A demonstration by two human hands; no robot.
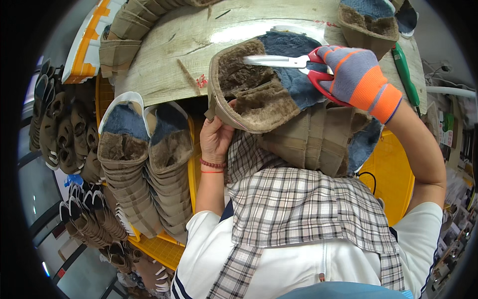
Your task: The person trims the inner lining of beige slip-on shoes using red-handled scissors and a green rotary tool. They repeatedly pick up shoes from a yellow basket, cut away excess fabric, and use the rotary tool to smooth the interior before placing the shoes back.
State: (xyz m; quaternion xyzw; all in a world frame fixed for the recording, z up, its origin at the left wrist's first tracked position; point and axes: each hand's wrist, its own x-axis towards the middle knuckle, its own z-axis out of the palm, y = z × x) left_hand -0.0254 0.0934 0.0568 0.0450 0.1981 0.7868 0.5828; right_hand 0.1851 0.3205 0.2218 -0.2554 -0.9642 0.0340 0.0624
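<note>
A gloved grey-and-orange right hand, my right hand (359,78), is closed around the red handles of scissors (279,61). Their pale blades point left, over the opening of a brown plush-lined shoe upper (269,110) with blue lining at its far end. My left hand (216,137), bare and wearing a beaded bracelet, grips the near left edge of that upper, its fingers partly hidden beneath. More stacked brown uppers (311,137) rest across my lap on a checked apron (294,204), just below the held one.
The wooden-patterned table (174,55) spreads ahead, with brown uppers (368,30) at its far right and a green-handled tool (406,74) on its right edge. Two tall stacks of uppers (124,149) stand left in a yellow crate (154,251). More shoe parts hang farther left.
</note>
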